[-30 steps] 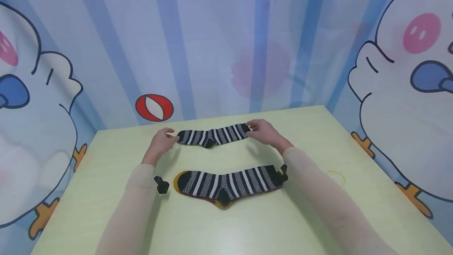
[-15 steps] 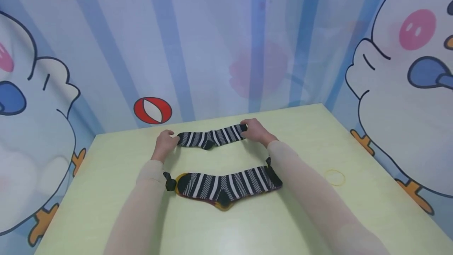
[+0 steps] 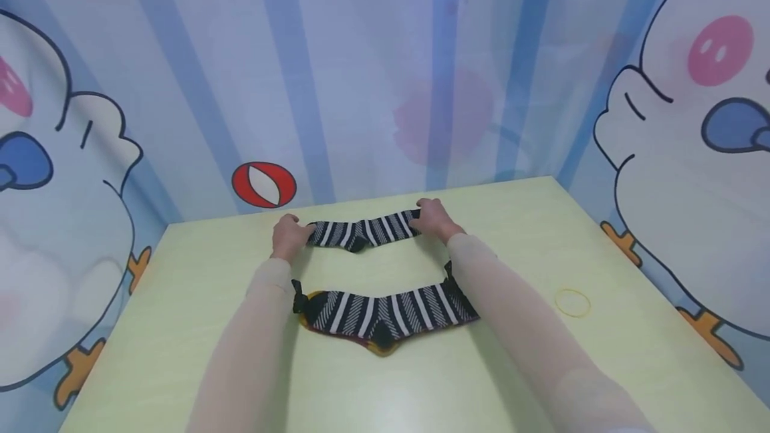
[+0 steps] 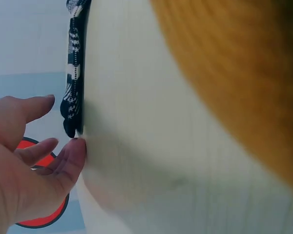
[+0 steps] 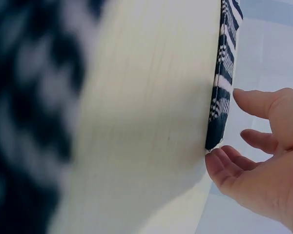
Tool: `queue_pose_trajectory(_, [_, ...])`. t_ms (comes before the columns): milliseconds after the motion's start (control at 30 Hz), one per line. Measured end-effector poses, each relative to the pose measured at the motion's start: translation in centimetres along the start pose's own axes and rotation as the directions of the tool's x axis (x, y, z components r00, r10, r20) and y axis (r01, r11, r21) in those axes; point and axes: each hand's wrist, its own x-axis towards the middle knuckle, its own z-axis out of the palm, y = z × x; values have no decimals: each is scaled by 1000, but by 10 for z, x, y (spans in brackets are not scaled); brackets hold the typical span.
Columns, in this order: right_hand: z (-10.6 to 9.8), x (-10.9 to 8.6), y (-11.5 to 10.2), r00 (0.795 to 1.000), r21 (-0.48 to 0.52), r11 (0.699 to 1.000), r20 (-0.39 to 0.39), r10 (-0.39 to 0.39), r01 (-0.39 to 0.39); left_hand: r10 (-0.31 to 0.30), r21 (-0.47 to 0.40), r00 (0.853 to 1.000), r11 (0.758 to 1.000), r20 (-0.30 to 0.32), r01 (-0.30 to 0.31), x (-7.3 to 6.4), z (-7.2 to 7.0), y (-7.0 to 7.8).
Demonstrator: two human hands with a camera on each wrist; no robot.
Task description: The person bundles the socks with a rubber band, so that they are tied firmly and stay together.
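Observation:
A black-and-white striped sock (image 3: 394, 229) lies flat near the table's back edge. At its toe end is my left hand (image 3: 291, 238), its lower fingertips against the tip and the thumb apart from the sock in the left wrist view. My right hand (image 3: 434, 220) is at the cuff; in the right wrist view its lower fingertips touch the cuff's end (image 5: 215, 136) and the thumb is beside the fabric. Closer to me, a matching striped sock (image 3: 415, 311) lies on top of others, with a mustard edge (image 3: 385, 351) and some maroon showing beneath.
A thin yellow ring (image 3: 572, 303), like a rubber band, lies on the pale table (image 3: 385, 399) to the right. Behind the table hangs a printed blue curtain (image 3: 373, 85), with cartoon birds at both sides. My forearms pass beside the nearer socks.
Both hands have moved inward, the left one rightward at the toe and the right one leftward over the cuff. The socks have stayed nearly in place.

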Motion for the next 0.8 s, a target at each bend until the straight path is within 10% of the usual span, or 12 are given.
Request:
queue_pose_trajectory(433, [4, -2, 0, 998, 130, 991, -48, 31, -25, 8, -145, 998, 989, 68, 2, 5, 3, -5])
queue_pose_trajectory(800, [5, -6, -3, 992, 246, 966, -77, 99, -77, 67, -106, 986, 993, 150, -51, 4, 2, -2])
